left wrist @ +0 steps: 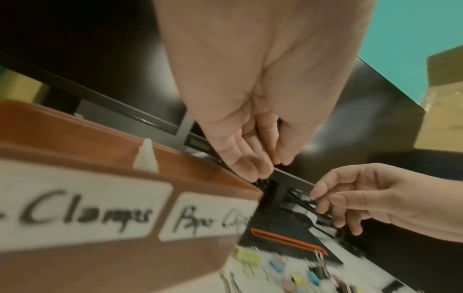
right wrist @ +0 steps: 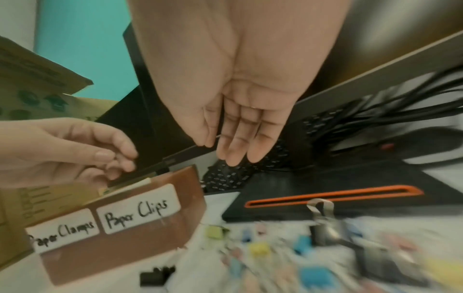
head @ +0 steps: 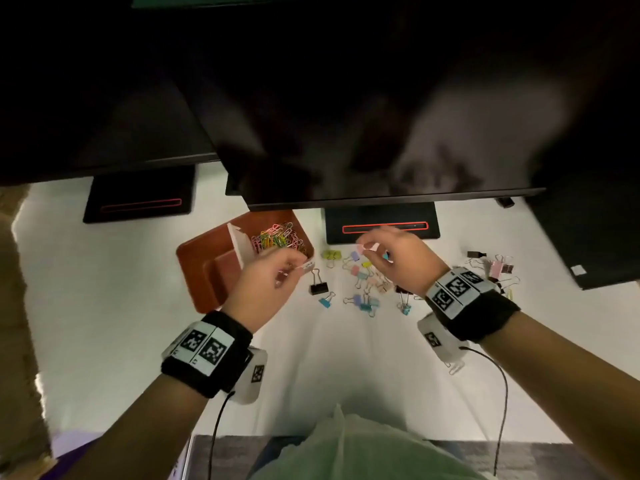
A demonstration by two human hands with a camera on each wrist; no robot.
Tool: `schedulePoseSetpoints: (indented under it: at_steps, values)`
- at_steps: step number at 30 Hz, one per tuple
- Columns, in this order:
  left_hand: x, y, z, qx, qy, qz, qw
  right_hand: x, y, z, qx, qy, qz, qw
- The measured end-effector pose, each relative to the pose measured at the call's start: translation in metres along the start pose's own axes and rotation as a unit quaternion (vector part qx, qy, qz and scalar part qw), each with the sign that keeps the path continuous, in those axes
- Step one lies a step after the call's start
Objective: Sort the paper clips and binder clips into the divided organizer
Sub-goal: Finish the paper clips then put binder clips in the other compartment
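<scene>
While near organizer (head: 207, 268), left hand (head: 266, 282) around silvery clip (head: 307, 267), right hand (head: 391, 258) around pink clip (head: 362, 249).

dim, dark upper half | wrist views motion-blurred | wide-angle edge distortion

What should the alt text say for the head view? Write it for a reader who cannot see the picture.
Two hands are raised over a white desk: the left hand pinches a small clip beside a brown organizer holding colourful paper clips, and the right hand pinches another. Binder clips lie scattered below, under dark monitors.
</scene>
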State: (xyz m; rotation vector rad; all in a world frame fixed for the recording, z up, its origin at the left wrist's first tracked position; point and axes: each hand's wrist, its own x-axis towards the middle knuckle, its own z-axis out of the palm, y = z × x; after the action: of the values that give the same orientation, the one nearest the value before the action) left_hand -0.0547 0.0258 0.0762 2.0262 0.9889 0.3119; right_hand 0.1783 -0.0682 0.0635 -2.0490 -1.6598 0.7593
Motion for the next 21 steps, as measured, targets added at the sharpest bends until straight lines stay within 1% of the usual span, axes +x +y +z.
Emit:
schedulePoseSetpoints:
  at_steps: [4,7,9,13,15,19,21]
  values:
    - [-0.001,0.017,0.05,0.024,-0.097,0.051,0.994,-0.048,0.052,-0.021,-0.043,-0.002,0.065,0.997]
    - [0.003,0.036,0.094,0.043,-0.161,0.058,0.984,-0.082,0.09,-0.037,-0.07,0.0,0.113,0.991]
    - [0.007,0.05,0.122,0.05,-0.188,0.056,0.979,-0.103,0.115,-0.046,-0.076,0.004,0.142,0.987]
    - [0.018,0.074,0.171,0.095,-0.212,0.052,0.971,-0.139,0.153,-0.057,-0.085,-0.029,0.192,0.977]
    - [0.022,0.083,0.189,0.128,-0.215,0.046,0.967,-0.151,0.167,-0.059,-0.083,-0.05,0.201,0.975]
    - [0.029,0.091,0.216,0.205,-0.195,0.017,0.959,-0.162,0.189,-0.059,-0.068,-0.103,0.194,0.973]
    - [0.032,0.089,0.224,0.227,-0.186,0.0,0.956,-0.161,0.194,-0.058,-0.066,-0.13,0.175,0.974]
